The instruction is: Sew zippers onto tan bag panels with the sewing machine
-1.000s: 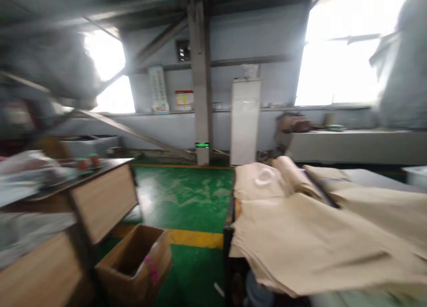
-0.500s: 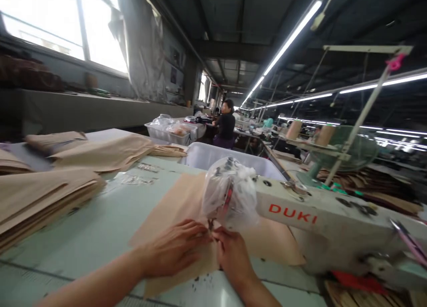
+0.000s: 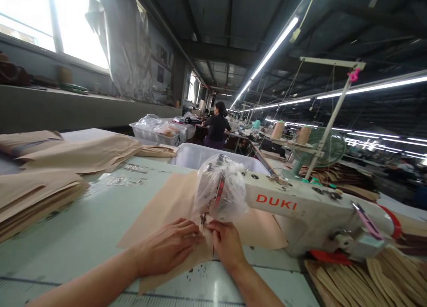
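A tan fabric piece [image 3: 160, 204] lies on the pale green bed of a white sewing machine [image 3: 283, 193] marked DUKI. The machine's head is wrapped in a clear plastic bag [image 3: 230, 189]. My left hand [image 3: 168, 244] rests flat on the fabric, left of the presser foot [image 3: 203, 219], fingers stretched towards it. Just right of the foot, my right hand [image 3: 227, 244] pinches the fabric's edge between thumb and curled fingers. The fabric passes under the foot and shows again behind the right hand. The needle tip itself is too small to make out.
Stacked tan pieces [image 3: 36, 200] lie on the left, with more folded ones [image 3: 83, 153] behind. A white bin [image 3: 216, 155] stands beyond the machine. Tan strips [image 3: 350, 276] fill the lower right. Thread cones [image 3: 277, 130] and a fan [image 3: 322, 149] are behind; a co-worker [image 3: 216, 127] sits farther off.
My view has turned slightly right, so the scene sits farther left and more of the machine's right end shows. Both hands stay beside the presser foot. The co-worker's head has turned.
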A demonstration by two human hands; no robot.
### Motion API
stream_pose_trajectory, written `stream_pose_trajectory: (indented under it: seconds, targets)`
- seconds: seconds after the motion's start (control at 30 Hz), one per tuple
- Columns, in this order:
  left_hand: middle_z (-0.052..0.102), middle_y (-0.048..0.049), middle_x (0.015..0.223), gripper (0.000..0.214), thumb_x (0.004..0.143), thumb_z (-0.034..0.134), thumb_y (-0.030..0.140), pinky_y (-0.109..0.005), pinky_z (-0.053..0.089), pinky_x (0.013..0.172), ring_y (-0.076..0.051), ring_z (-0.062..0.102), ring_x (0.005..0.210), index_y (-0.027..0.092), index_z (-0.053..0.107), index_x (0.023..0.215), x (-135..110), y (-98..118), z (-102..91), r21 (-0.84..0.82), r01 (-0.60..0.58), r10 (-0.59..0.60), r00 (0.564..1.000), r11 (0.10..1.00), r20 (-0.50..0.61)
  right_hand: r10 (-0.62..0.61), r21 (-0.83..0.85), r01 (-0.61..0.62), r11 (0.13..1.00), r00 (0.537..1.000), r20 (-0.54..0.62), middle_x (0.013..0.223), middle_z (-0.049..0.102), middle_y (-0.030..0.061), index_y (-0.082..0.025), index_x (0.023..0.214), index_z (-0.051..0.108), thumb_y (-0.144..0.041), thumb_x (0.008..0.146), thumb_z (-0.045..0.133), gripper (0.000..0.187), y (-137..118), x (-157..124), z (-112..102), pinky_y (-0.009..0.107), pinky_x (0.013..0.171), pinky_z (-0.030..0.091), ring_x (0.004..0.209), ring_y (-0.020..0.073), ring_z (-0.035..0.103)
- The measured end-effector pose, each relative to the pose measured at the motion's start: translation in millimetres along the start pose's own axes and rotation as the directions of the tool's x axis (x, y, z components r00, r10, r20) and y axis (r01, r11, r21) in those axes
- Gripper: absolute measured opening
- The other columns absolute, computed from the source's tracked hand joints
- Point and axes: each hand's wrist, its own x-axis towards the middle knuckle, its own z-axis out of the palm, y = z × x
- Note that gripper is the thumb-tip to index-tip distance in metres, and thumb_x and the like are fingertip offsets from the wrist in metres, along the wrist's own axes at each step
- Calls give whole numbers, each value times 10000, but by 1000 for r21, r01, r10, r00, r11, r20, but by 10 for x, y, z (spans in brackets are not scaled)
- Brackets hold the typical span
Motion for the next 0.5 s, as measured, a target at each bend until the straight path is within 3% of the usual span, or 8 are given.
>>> stream_pose_trajectory:
  seconds: [0.2, 0.4, 0.5]
  targets:
    - [628, -62, 1172, 399, 965, 601, 303, -394, 445, 1059, -269, 569, 1131, 272, 565, 1360, -11, 88, -16, -131, 100, -102, 995, 986, -14, -50, 38, 49, 998, 998, 30, 1032, 747, 3, -259, 981, 798, 32, 784, 529, 443, -15, -38, 7, 306, 979, 512, 1014, 209, 688]
    - [649, -63, 1143, 393, 946, 635, 385, -423, 441, 1074, -276, 587, 1086, 280, 585, 1321, 16, 88, -5, -163, 105, -117, 991, 981, -66, -75, 64, 67, 996, 989, 126, 1056, 743, 14, -267, 980, 785, -5, 792, 457, 460, 36, -10, -32, 317, 972, 535, 1003, 201, 702]
    - [644, -69, 1208, 402, 944, 642, 370, -426, 437, 1090, -278, 587, 1119, 274, 580, 1330, 15, 74, 10, -122, 125, -134, 989, 985, -61, -77, -8, 78, 997, 992, 103, 1206, 704, 56, -272, 1198, 730, -113, 880, 446, 455, 148, 68, -124, 415, 1084, 477, 1214, 254, 624]
